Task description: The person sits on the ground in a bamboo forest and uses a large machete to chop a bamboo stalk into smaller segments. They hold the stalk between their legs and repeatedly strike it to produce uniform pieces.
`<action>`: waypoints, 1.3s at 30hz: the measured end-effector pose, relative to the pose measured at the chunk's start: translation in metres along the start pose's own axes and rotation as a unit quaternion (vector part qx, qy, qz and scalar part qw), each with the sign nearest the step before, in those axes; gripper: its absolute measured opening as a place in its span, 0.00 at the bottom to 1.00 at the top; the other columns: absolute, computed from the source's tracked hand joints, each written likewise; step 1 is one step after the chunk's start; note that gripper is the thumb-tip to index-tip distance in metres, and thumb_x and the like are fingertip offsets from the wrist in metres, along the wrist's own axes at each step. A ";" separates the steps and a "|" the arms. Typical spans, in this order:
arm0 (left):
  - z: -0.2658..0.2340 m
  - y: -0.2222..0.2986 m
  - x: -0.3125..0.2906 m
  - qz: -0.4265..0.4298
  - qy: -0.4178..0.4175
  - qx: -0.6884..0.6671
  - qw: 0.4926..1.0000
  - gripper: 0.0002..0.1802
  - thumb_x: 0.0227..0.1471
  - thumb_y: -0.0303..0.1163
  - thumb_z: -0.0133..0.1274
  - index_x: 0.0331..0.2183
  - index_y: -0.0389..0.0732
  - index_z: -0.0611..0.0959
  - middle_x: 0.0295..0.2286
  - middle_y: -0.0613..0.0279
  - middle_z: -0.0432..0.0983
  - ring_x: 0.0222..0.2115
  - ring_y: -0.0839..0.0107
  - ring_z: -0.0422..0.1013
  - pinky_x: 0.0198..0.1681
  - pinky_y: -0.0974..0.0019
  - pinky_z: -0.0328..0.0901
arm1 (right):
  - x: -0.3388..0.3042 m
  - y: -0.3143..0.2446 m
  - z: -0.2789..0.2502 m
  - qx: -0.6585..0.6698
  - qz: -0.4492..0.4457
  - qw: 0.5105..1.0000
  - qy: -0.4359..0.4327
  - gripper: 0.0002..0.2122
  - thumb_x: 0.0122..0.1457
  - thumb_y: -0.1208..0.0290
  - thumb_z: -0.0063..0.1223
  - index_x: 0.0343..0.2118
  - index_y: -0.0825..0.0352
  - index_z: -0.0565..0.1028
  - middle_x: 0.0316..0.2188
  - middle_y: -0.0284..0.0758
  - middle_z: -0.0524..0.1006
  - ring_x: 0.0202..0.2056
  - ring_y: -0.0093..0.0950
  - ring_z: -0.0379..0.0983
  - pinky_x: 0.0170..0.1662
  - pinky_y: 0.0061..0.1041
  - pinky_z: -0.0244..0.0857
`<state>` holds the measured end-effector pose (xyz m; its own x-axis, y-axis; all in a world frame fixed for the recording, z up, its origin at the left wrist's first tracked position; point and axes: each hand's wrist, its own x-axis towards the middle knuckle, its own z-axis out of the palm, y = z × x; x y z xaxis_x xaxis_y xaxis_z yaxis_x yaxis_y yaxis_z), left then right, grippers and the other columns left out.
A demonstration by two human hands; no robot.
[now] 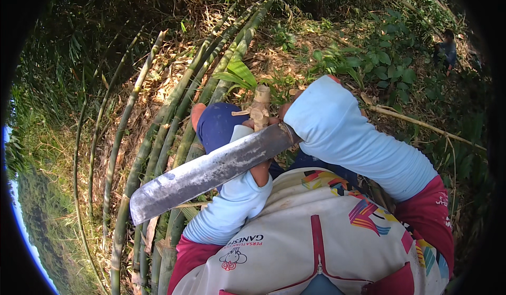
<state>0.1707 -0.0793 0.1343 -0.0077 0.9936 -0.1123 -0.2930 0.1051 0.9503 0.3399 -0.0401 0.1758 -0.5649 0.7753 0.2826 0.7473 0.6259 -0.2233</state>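
Observation:
A machete (211,171) with a broad, worn grey blade lies slantwise in front of me, its squared tip toward the lower left. My right hand (285,110) is closed at its handle end; the light-blue sleeve hides most of the fingers and the handle. Behind the blade, my left hand (260,172) is wrapped round a short, knobbly bamboo piece (261,105), which stands up with a cut top and small side stubs. The blade crosses in front of this piece and covers part of the left hand. Whether blade and bamboo touch, I cannot tell.
Long green bamboo poles (174,110) lie side by side to my left, with thinner stems (124,121) beyond them. Dry leaves cover the ground. Leafy plants (387,63) grow at the right, near a thin dry stick (421,122). Another person (447,52) is far right.

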 end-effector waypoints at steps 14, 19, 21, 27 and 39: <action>-0.018 -0.014 -0.010 0.176 -0.131 0.073 0.973 0.28 0.52 0.44 0.56 0.45 0.35 0.67 0.32 0.61 0.68 0.33 0.75 0.64 0.38 0.70 0.59 | 0.005 0.000 0.004 -0.008 -0.006 0.999 -0.048 0.07 0.40 0.64 0.56 0.18 0.60 0.76 0.15 0.39 0.72 0.20 0.39 0.73 0.24 0.38 0.64; -0.010 -0.008 -0.012 0.215 -0.033 0.227 0.949 0.26 0.52 0.46 0.58 0.40 0.35 0.71 0.31 0.60 0.69 0.33 0.72 0.66 0.37 0.67 0.61 | 0.011 0.004 0.007 -0.007 0.025 0.997 -0.069 0.05 0.38 0.66 0.58 0.16 0.61 0.77 0.16 0.40 0.74 0.22 0.41 0.74 0.26 0.38 0.67; -0.006 -0.012 -0.011 0.227 -0.017 0.216 0.949 0.26 0.51 0.47 0.60 0.39 0.35 0.72 0.30 0.60 0.70 0.32 0.70 0.67 0.37 0.66 0.62 | 0.014 0.007 0.005 -0.024 0.038 0.995 -0.094 0.05 0.36 0.67 0.58 0.16 0.62 0.77 0.17 0.41 0.75 0.23 0.42 0.75 0.27 0.38 0.68; -0.007 -0.013 -0.002 0.226 -0.001 0.242 0.944 0.28 0.50 0.42 0.61 0.45 0.35 0.69 0.32 0.60 0.70 0.34 0.70 0.67 0.41 0.65 0.61 | 0.023 0.007 0.010 -0.055 0.104 0.983 -0.139 0.05 0.39 0.70 0.59 0.21 0.62 0.78 0.19 0.39 0.76 0.25 0.39 0.76 0.29 0.36 0.69; -0.072 -0.070 0.051 -0.190 -0.200 -0.144 0.950 0.33 0.54 0.59 0.48 0.38 0.33 0.75 0.25 0.51 0.76 0.17 0.64 0.69 0.20 0.66 0.64 | -0.003 -0.001 0.009 0.149 0.094 0.984 -0.019 0.05 0.41 0.72 0.60 0.23 0.62 0.76 0.16 0.37 0.71 0.22 0.38 0.72 0.28 0.35 0.63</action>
<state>0.1220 -0.0386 0.0410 0.4989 0.8276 -0.2572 -0.4518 0.5017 0.7377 0.3376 -0.0428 0.1671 -0.4433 0.8791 0.1752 0.7074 0.4631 -0.5340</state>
